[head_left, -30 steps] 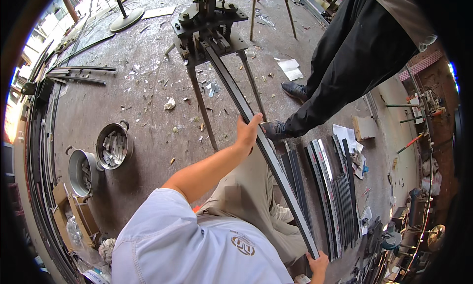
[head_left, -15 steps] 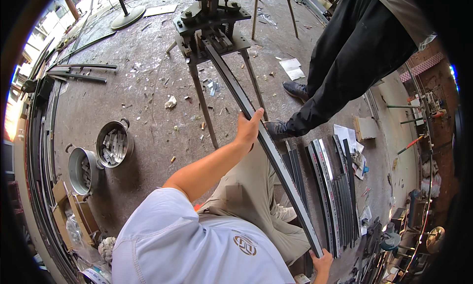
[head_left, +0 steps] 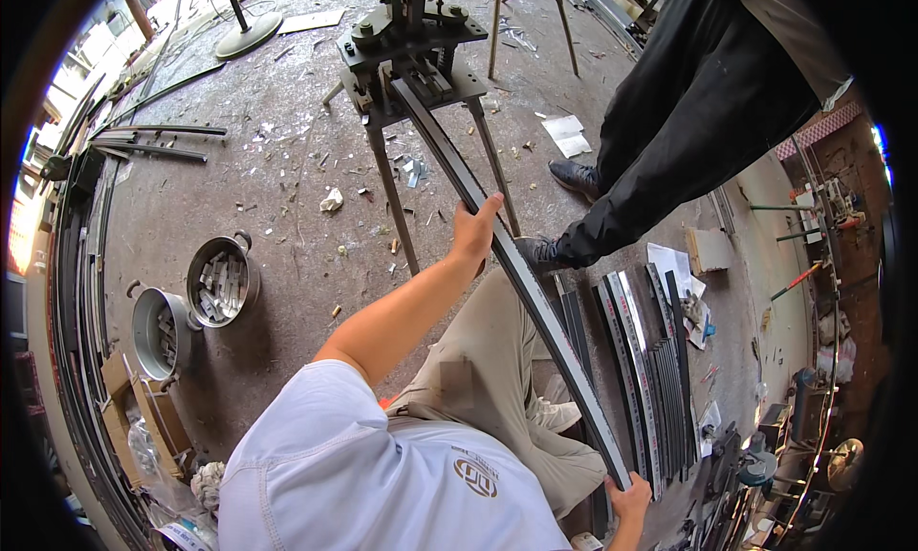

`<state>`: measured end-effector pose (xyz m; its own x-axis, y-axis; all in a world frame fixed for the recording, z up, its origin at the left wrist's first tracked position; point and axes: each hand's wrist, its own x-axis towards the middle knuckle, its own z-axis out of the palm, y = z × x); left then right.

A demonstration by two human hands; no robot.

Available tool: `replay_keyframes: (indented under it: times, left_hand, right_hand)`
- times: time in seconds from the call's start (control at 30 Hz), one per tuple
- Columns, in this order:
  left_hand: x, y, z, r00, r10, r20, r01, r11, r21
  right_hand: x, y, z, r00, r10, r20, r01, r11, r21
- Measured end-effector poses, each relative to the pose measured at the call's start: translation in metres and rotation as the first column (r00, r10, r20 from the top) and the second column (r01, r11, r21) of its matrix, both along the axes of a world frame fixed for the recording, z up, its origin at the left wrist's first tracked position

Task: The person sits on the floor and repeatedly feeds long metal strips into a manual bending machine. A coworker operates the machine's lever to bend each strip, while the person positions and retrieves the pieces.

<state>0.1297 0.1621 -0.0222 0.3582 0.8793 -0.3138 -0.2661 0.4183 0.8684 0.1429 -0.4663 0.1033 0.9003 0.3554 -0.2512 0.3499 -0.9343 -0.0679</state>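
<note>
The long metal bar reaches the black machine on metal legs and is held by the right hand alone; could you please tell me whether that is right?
Not quite: the head view shows the left hand also gripping the long metal bar, partway along, while the right hand holds its near end. The bar does reach the black machine on metal legs.

The far end of a long bar [head_left: 547, 324] is seated, apparently, in a machine [head_left: 411, 46] ahead. Short pieces [head_left: 222, 285] are held in two pots [head_left: 145, 329] at left; strips [head_left: 669, 408] are laid on the floor [head_left: 306, 274] at right.
</note>
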Motion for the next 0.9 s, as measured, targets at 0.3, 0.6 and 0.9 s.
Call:
replay_keyframes:
  times: [0.3, 0.6, 0.9]
  left_hand:
    - [0.0, 0.009, 0.008, 1.0, 0.021, 0.005, -0.021, 1.0, 0.007]
    - [-0.007, 0.009, 0.01, 1.0, 0.008, -0.005, -0.008, 1.0, 0.017]
    - [-0.01, 0.005, 0.019, 0.997, -0.071, -0.012, 0.071, 0.997, -0.042]
  right_hand:
    - [0.011, 0.012, 0.007, 0.999, -0.021, -0.039, 0.021, 1.0, -0.017]
    - [0.013, 0.009, -0.001, 0.998, -0.021, -0.067, 0.021, 1.0, -0.003]
    - [0.009, 0.011, 0.003, 0.999, 0.023, -0.043, -0.022, 1.0, 0.022]
